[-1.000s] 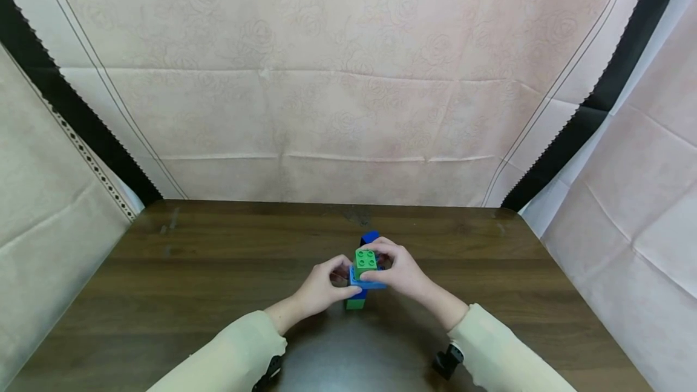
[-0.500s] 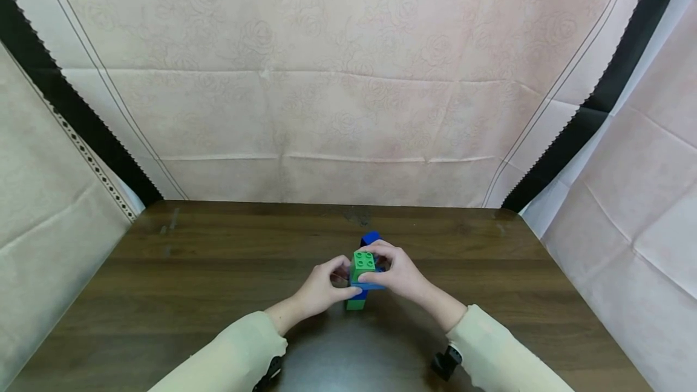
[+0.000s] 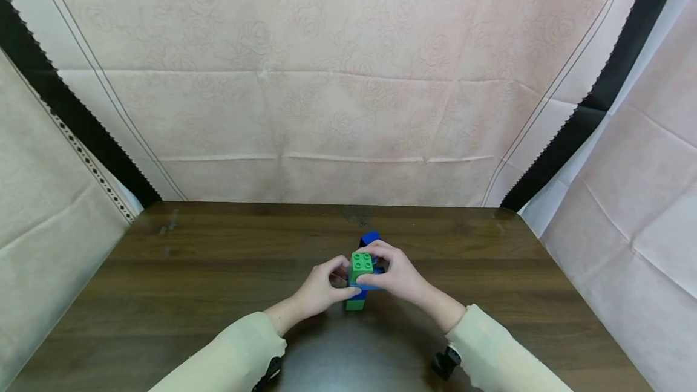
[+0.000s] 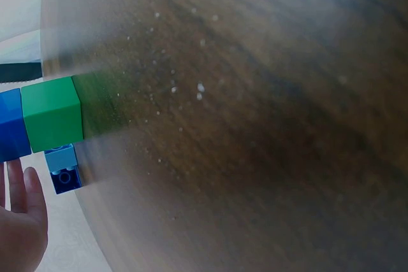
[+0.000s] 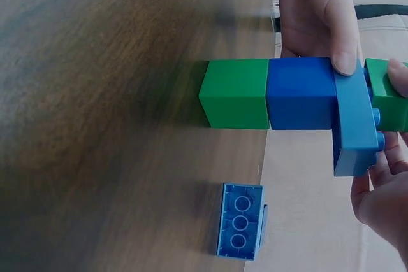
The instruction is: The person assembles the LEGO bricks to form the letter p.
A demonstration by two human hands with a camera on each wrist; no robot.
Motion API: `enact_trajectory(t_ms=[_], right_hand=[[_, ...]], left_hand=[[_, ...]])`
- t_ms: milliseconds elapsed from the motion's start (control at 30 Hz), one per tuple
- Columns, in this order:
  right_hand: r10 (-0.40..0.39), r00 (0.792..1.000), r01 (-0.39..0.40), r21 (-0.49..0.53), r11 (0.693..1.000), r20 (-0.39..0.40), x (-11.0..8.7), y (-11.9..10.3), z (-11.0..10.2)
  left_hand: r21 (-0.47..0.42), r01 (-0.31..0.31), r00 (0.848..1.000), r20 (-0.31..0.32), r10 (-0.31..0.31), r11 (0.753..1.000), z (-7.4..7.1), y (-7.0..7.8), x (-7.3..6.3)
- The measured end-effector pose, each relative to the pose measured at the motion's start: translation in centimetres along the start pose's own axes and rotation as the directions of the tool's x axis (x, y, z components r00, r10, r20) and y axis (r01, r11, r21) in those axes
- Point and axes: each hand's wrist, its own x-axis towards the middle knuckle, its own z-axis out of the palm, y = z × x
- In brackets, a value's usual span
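A small tower of toy building bricks stands on the table, with a green brick [image 5: 236, 93] at the bottom and a dark blue brick [image 5: 301, 93] on it. Across the top of these lies a longer light blue brick [image 5: 354, 125], overhanging to the right. My left hand [image 3: 318, 289] holds the light blue brick from the left, thumb on its near side. Between thumb and fingers, my right hand [image 3: 400, 271] grips a second green brick [image 3: 362, 263] over the light blue brick's left part. A narrow gap with studs shows beneath this brick in the right wrist view.
Behind the tower is another blue brick piece [image 3: 370, 238]. A blue brick [image 5: 240, 221] with its hollow underside showing appears beyond the tower in the right wrist view. The brown table [image 3: 218, 259] ends at a pale cloth backdrop [image 3: 327, 107].
My right hand and the green brick in it have shifted slightly left over the light blue brick. My left hand has stayed almost still.
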Motion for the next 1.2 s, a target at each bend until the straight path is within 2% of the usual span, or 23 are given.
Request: enact_trajectory(t_ms=[467, 667, 833, 1000, 1200], right_hand=[[0.012, 1.000, -0.010, -0.064, 0.998, 0.026, 0.1, -0.6, 0.0], [0.012, 0.999, -0.010, -0.074, 0.997, 0.033, 0.0, -0.5, -0.1], [-0.024, 0.998, 0.028, -0.088, 0.996, 0.055, -0.1, -0.7, -0.7], [-0.096, 0.995, 0.098, -0.095, 0.991, 0.027, -0.1, -0.7, -1.2], [-0.128, 0.992, 0.127, -0.082, 0.988, -0.003, 0.0, -0.8, -1.1]], left_hand=[[0.031, -0.024, 1.000, -0.009, 0.025, 0.999, 0.0, -0.3, 0.1], [0.032, -0.016, 1.000, -0.012, 0.016, 0.999, 0.2, -0.1, 0.2], [0.038, -0.007, 1.000, -0.012, 0.008, 0.999, 0.2, -0.2, 0.1], [0.030, -0.016, 1.000, -0.013, 0.017, 0.999, 0.2, -0.1, 0.0], [0.032, -0.018, 1.000, -0.011, 0.019, 0.999, 0.2, -0.3, 0.1]])
